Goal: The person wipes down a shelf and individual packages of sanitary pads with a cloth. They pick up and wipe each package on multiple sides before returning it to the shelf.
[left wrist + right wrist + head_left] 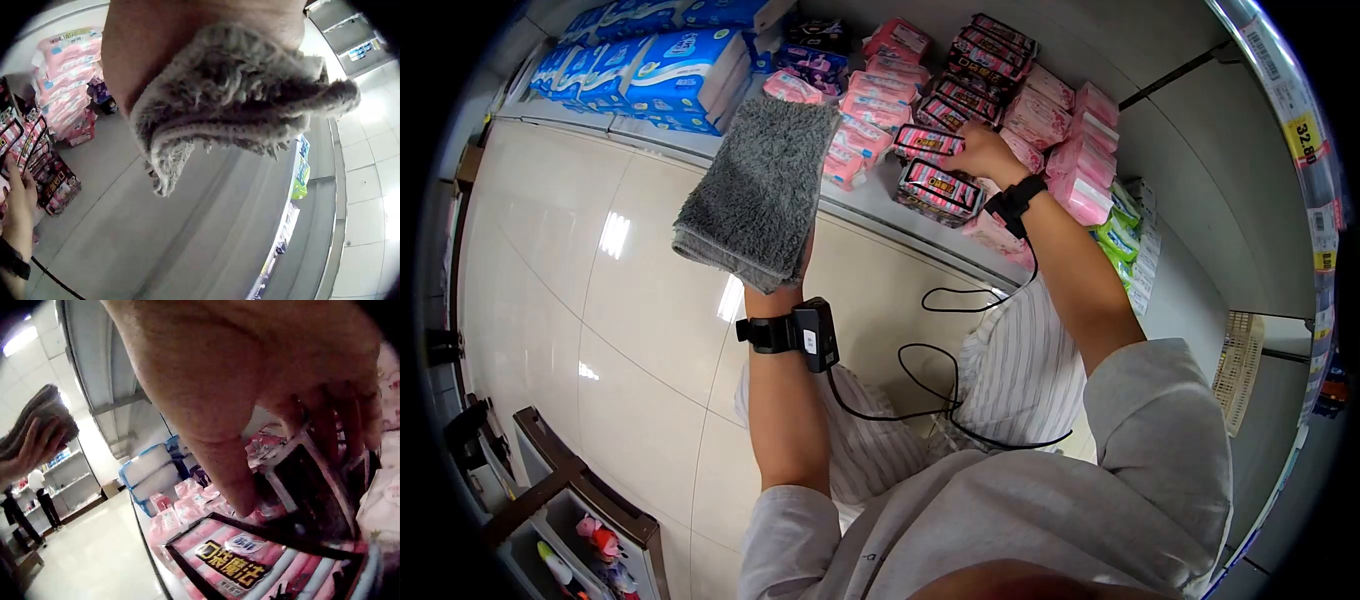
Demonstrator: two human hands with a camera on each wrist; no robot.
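Note:
A folded grey cloth (755, 190) lies over my left hand (806, 262), hiding most of it in the head view. The right wrist view shows the left hand (39, 440) with its fingers round the cloth (47, 407). My right hand (988, 155) grips a pink-and-black striped pack (930, 143) on the shelf. Thumb and fingers of that hand (250, 381) are on either side of a dark-edged pack (312, 481) in the right wrist view. Just in front sits another striped pack (940, 190), its yellow lettering facing up.
Blue packs (680, 75) stand at the shelf's left end. Pink packs (878, 100) are stacked beside the striped ones, with green packs (1118, 235) to the right. A price rail (1300, 130) curves along the right. A black cable (956, 400) hangs between the arms.

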